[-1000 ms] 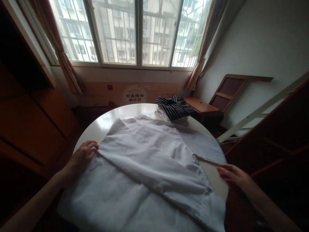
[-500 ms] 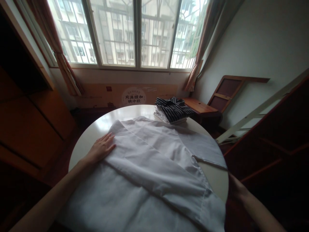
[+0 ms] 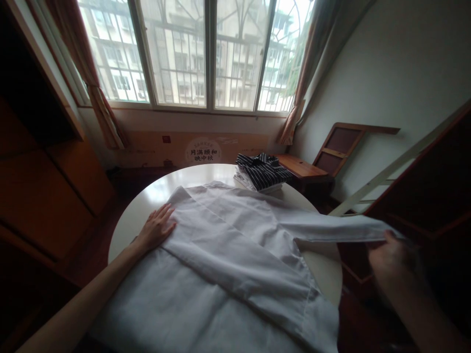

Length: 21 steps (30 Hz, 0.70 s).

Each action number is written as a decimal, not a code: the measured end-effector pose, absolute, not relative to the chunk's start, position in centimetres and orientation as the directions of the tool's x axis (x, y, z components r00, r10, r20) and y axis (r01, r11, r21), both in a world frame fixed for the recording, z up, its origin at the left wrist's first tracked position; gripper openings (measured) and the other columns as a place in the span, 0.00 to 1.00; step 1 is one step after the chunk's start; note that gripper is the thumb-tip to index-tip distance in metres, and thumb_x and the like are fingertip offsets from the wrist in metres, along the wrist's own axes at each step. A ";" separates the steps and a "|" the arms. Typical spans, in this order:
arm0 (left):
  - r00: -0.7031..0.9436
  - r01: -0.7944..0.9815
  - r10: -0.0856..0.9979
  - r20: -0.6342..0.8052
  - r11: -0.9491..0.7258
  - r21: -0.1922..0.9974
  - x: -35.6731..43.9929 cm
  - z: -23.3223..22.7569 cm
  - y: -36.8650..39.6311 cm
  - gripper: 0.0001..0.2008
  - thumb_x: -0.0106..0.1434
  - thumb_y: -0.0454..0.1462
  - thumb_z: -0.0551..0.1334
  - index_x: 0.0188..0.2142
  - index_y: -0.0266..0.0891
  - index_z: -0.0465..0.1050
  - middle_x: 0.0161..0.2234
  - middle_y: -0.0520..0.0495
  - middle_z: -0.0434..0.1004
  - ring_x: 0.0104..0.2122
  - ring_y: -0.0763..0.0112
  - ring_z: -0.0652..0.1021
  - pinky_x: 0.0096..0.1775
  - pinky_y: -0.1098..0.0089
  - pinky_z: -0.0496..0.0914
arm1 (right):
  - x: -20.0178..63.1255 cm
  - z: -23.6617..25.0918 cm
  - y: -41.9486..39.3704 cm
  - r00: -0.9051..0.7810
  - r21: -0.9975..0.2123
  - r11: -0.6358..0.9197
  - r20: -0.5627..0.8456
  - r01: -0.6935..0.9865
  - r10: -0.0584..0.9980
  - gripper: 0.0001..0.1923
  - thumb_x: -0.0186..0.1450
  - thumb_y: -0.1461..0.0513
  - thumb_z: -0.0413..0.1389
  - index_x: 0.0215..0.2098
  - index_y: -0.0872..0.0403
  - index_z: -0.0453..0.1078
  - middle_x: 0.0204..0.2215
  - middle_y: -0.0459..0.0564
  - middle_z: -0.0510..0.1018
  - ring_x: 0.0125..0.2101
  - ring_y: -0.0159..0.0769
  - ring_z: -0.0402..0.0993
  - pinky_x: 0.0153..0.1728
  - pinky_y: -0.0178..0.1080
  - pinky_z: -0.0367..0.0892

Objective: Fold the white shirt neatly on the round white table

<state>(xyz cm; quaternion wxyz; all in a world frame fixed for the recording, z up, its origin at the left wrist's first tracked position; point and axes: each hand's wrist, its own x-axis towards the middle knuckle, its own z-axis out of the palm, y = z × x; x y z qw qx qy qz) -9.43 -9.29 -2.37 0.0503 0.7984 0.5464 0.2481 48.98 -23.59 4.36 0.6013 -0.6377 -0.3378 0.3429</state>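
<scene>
We see a round white worktop [image 3: 147, 196]; a white shirt [image 3: 228, 260] covers its middle, with folded striped clothes [image 3: 262, 171] at one o'clock.

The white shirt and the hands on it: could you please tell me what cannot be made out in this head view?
- Right hand: blurred and dim; its grip on the sleeve is unclear.
- White shirt: its near hem is cut off by the bottom edge.
- Striped shirt: covers the pale folded clothes beneath, so their number is unclear.
- Left hand: lies flat, hiding the shirt's edge beneath it.
</scene>
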 end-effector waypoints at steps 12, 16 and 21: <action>0.279 -0.483 0.896 -0.345 0.442 0.756 -11.9 2.0 -14.7 0.31 0.61 0.58 0.47 0.44 0.35 0.71 0.41 0.38 0.77 0.41 0.56 0.78 0.45 0.57 0.70 | 30.7 5.1 -24.8 -0.576 -0.358 0.562 0.076 0.746 0.814 0.22 0.64 0.54 0.51 0.55 0.51 0.65 0.56 0.54 0.67 0.56 0.41 0.63 0.56 0.46 0.62; 0.194 -0.462 0.919 -0.345 0.395 0.794 -13.8 1.2 -15.8 0.22 0.59 0.53 0.57 0.40 0.39 0.73 0.37 0.44 0.78 0.36 0.62 0.78 0.42 0.62 0.72 | 33.3 5.0 -22.0 -0.399 -0.398 0.436 0.177 0.807 0.900 0.21 0.61 0.59 0.54 0.52 0.55 0.66 0.49 0.56 0.72 0.50 0.40 0.69 0.53 0.44 0.65; 0.075 -0.257 0.966 -0.246 0.257 0.932 -14.8 0.6 -16.0 0.20 0.48 0.38 0.69 0.42 0.42 0.73 0.42 0.46 0.78 0.42 0.63 0.77 0.42 0.69 0.71 | 35.2 4.3 -20.1 -0.392 -0.316 0.397 0.082 0.862 0.916 0.13 0.54 0.64 0.56 0.39 0.55 0.71 0.39 0.51 0.76 0.40 0.37 0.72 0.42 0.37 0.67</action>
